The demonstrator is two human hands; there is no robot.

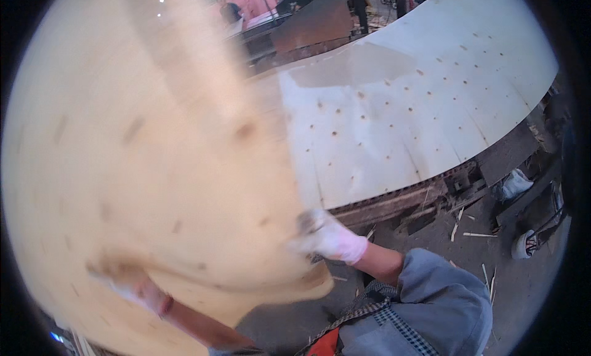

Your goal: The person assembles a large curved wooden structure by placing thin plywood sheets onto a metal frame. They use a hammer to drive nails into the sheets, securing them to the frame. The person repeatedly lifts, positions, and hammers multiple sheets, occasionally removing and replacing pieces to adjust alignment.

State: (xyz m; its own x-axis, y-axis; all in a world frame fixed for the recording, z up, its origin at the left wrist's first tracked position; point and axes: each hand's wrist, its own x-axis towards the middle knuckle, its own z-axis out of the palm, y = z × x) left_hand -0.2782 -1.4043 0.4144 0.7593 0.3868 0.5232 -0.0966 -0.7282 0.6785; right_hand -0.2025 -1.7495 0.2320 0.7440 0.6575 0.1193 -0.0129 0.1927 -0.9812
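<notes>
A large pale veneer sheet [172,190], smeared by motion, fills the left side of the view. Its near edge curls and sags in front of me. My right hand [329,238], in a whitish glove with a pink cuff, is closed at the sheet's right edge and seems to grip it. Against the near part of the sheet lies my left hand [138,287], also gloved; its fingers are too blurred to read. To the right, a second pale sheet [388,128] dotted with dark knots lies flat, partly covered by the blurred one.
Under the flat sheet runs a dark machine frame with a toothed rail [400,199]. Wood slivers [479,234] litter the floor at right, near a white bag [516,185] and a shoe [525,245]. A person [229,10] stands far back beside brown metal panels [314,23].
</notes>
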